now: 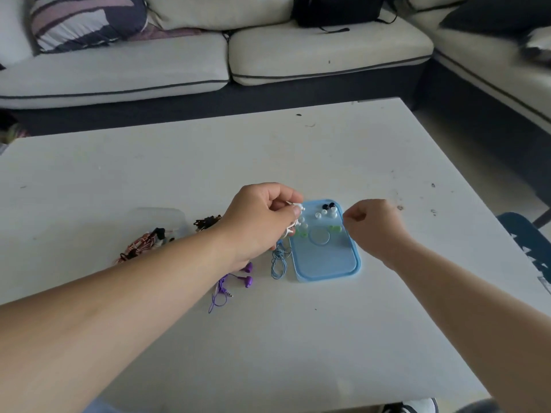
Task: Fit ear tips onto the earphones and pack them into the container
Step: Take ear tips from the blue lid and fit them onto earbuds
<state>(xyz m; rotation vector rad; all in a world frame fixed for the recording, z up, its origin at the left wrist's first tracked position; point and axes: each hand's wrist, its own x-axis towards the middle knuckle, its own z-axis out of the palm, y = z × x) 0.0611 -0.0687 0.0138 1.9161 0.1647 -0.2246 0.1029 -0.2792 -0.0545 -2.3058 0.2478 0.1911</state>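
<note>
Fitting step: left hand (262, 216) grips white earphones (293, 226); right hand (372, 222) nearby curls, contents unclear; next, seat an ear tip (318, 215) squarely.

This is a living room in a home. A cream sectional sofa (119, 70) with dark piping wraps round two sides of a low white tabletop (179, 174), scuffed and spotted, and on the sofa lie a striped cushion (86, 19) and a black bag (337, 10).
</note>
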